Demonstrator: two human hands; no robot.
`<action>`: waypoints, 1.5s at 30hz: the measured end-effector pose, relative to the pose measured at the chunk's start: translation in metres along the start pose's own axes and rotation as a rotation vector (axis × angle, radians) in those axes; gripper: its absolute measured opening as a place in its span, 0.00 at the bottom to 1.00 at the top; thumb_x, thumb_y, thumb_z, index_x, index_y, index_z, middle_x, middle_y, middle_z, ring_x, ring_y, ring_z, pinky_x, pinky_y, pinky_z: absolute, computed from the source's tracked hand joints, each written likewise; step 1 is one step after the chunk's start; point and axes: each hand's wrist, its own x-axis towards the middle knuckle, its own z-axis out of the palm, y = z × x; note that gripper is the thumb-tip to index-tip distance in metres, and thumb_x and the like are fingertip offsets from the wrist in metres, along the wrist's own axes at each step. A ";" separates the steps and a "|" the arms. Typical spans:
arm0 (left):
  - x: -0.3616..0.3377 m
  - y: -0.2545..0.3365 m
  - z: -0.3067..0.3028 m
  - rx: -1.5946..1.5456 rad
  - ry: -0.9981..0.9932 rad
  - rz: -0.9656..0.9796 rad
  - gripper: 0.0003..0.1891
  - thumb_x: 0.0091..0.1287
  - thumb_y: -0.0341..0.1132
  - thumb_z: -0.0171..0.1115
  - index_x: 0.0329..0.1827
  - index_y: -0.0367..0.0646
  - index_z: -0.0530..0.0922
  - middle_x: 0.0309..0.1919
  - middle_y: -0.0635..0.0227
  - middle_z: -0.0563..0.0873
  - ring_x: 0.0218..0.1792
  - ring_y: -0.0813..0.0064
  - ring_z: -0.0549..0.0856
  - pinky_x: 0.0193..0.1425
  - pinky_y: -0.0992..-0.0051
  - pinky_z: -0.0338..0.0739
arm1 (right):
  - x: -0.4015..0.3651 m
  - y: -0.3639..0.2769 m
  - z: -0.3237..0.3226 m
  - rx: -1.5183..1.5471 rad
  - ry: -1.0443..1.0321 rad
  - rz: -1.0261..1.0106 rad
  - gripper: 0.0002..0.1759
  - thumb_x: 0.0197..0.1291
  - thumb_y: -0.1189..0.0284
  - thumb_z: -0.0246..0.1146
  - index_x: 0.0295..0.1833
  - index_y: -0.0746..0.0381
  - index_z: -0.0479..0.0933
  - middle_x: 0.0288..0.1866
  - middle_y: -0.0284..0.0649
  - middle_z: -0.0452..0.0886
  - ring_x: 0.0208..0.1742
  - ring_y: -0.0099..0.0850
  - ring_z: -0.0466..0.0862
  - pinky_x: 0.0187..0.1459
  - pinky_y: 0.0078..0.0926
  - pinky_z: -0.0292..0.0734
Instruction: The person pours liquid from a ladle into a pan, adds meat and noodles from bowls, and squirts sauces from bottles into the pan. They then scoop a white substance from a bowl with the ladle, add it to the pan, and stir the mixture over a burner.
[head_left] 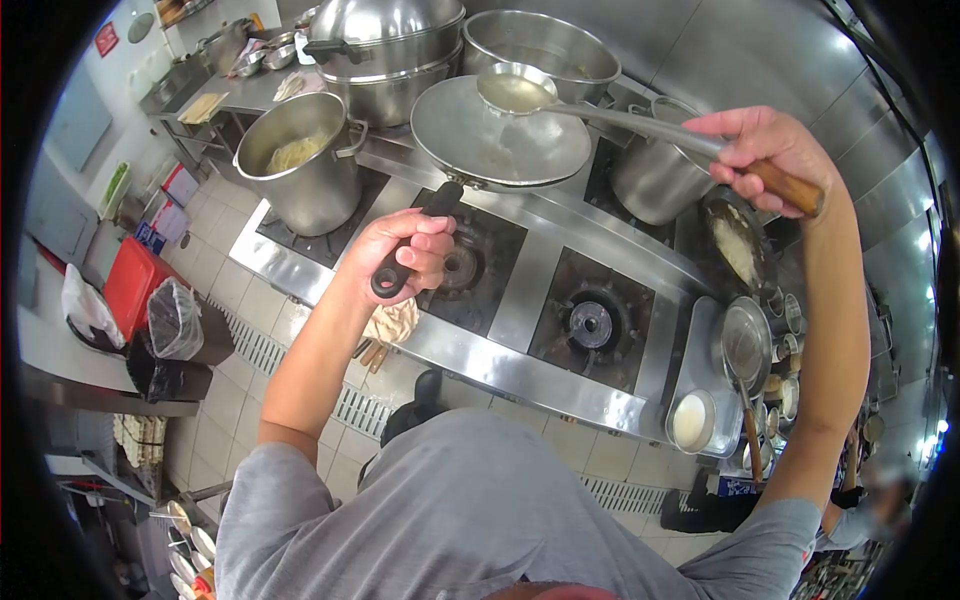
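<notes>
My left hand (408, 252) is closed around the black handle of a wide steel wok (450, 130), which is raised over the back of the stove. In my right hand (765, 160) is the wooden grip of a long ladle (640, 122). The ladle's bowl (516, 90) is over the wok and contains a pale, cloudy liquid. Little else shows on the wok's grey inner surface. Behind the wok stands a large steel pot (478, 32) with liquid in it.
A stockpot (318, 195) with pale yellowish contents stands left on the stove, near a lidded steamer pot (385, 95). Two front burners (590, 322) are bare. On the right are a tall pot (655, 180), a dark pan (725, 215), a strainer (746, 335) and a bowl of white contents (692, 420).
</notes>
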 end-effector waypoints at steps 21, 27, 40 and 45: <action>-0.025 0.018 -0.003 0.123 0.154 0.094 0.05 0.72 0.28 0.57 0.45 0.37 0.73 0.19 0.77 0.72 0.10 0.88 0.68 0.10 0.77 0.62 | 0.071 0.006 0.016 -0.975 0.477 -0.288 0.36 0.45 0.81 0.62 0.66 0.63 0.76 0.27 0.49 0.80 0.27 0.38 0.82 0.36 0.35 0.76; -0.031 0.047 -0.015 0.064 0.126 -0.027 0.05 0.70 0.28 0.61 0.44 0.45 0.73 0.20 0.75 0.71 0.13 0.84 0.70 0.16 0.77 0.61 | 0.200 -0.036 -0.016 -1.059 0.518 -0.075 0.11 0.44 0.80 0.62 0.35 0.71 0.82 0.18 0.49 0.78 0.18 0.37 0.80 0.27 0.38 0.73; -0.033 0.070 -0.027 0.105 0.196 -0.091 0.07 0.68 0.29 0.63 0.39 0.44 0.72 0.19 0.74 0.70 0.13 0.83 0.68 0.17 0.80 0.56 | 0.307 -0.036 -0.054 -0.293 0.335 0.237 0.04 0.58 0.80 0.63 0.34 0.69 0.76 0.24 0.44 0.78 0.17 0.28 0.78 0.14 0.27 0.65; -0.033 0.064 -0.026 0.110 0.191 -0.077 0.07 0.68 0.29 0.64 0.40 0.44 0.72 0.20 0.74 0.71 0.13 0.84 0.68 0.16 0.79 0.57 | 0.286 -0.034 -0.065 0.164 0.279 0.280 0.06 0.64 0.79 0.59 0.40 0.66 0.68 0.32 0.45 0.78 0.21 0.20 0.78 0.13 0.16 0.65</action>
